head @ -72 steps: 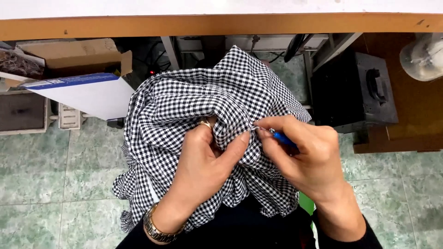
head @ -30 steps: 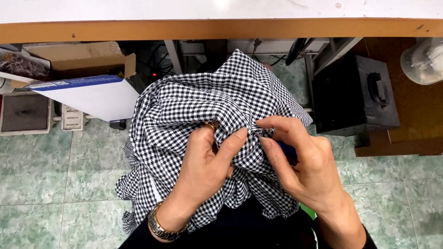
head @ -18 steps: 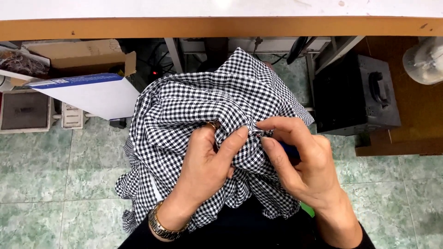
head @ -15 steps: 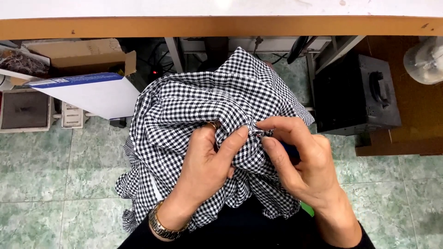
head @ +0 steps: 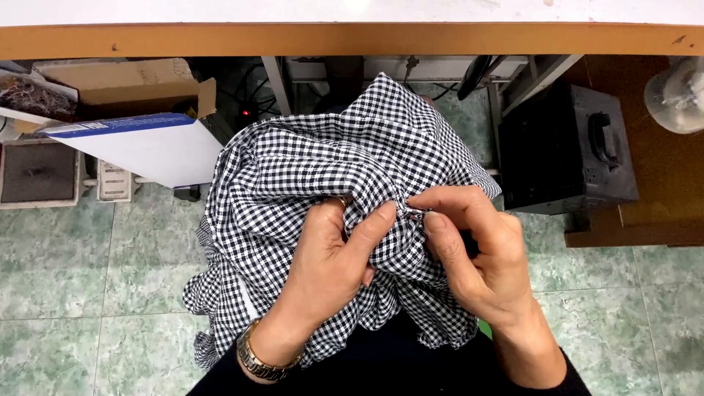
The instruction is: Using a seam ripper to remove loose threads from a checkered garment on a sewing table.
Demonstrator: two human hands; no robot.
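Over lap, left hand (head: 330, 268) & right hand (head: 477, 260), fingers curled, pinch checked fabric (head: 323, 161) bunch together.

The checked garment (head: 330, 161) is showing soft, matt woven cloth; the desk (head: 352, 40) edge is looking like smooth wood, the floor (head: 110, 286) like glossy mottled tile, the wristwatch (head: 257, 359) like shiny metal.

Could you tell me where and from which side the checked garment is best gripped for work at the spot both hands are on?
Probably pinch the raised fold of the checked garment beside the left hand thumb, coming from above. The cloth bunches into a ridge there, facing up, and the right hand already pinches it from the other side.
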